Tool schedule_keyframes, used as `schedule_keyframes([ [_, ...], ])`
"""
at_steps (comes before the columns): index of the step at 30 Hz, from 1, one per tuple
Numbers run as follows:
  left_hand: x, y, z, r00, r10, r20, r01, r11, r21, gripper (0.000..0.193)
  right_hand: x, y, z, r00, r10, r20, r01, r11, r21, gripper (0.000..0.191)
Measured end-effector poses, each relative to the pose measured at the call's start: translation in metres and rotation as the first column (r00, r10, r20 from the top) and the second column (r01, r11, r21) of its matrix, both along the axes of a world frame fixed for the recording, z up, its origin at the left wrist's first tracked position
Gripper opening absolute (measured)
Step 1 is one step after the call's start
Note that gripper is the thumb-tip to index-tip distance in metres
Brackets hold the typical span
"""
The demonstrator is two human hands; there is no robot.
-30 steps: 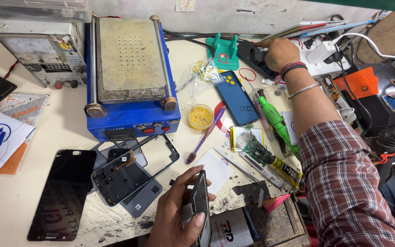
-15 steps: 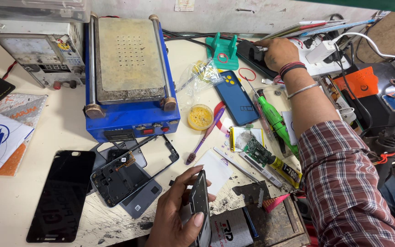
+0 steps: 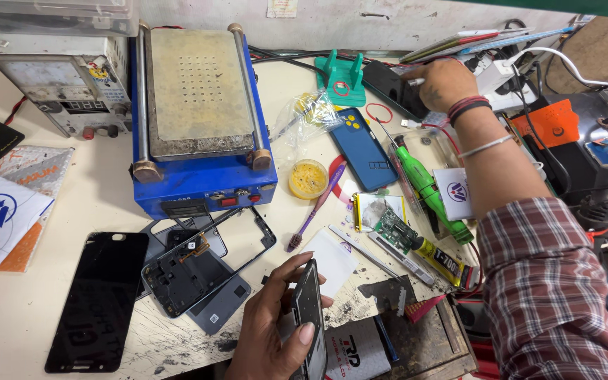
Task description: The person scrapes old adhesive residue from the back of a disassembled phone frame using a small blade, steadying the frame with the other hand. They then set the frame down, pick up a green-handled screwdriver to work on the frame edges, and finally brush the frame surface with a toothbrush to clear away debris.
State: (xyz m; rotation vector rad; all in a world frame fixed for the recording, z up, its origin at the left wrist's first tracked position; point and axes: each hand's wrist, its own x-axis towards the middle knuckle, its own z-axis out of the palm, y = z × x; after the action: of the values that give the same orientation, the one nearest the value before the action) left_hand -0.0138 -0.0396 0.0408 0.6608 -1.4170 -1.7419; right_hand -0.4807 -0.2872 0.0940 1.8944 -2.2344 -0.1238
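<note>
A thin dark phone panel is held on edge at the near side of the desk, gripped by the left hand with the thumb along its front edge and the fingers behind it. The right hand is stretched across to the far side of the desk, fingers curled around a small white tool and resting on a black device; red and black bands are worn on that wrist.

Left of the held panel, an opened phone frame is seen lying on the desk, with a black screen flat just beyond it. A blue heating plate machine is set behind these. Between the two hands are noted a blue phone back cover, a small yellow tub, a purple toothbrush, a green-handled tool and a glue tube. A green stand is placed just left of the right hand.
</note>
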Motion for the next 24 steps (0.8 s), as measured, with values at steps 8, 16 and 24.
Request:
schedule_keyframes([
  [8, -0.001, 0.004, 0.002, 1.000, 0.008, -0.027, -0.008, 1.000, -0.010, 0.089, 0.004, 0.058, 0.009, 0.999, -0.038, -0.033, 0.038, 0.999, 0.006, 0.059],
  [16, -0.002, 0.007, -0.002, 1.000, 0.015, -0.018, -0.015, 0.999, -0.032, 0.086, 0.008, 0.085, 0.003, 1.000, 0.011, 0.018, -0.011, 0.999, -0.042, 0.058],
  [24, -0.005, 0.008, -0.007, 0.999, 0.023, -0.036, -0.021, 0.999, 0.032, 0.091, 0.012, 0.075, -0.001, 0.997, 0.068, -0.035, -0.071, 0.995, -0.069, 0.061],
])
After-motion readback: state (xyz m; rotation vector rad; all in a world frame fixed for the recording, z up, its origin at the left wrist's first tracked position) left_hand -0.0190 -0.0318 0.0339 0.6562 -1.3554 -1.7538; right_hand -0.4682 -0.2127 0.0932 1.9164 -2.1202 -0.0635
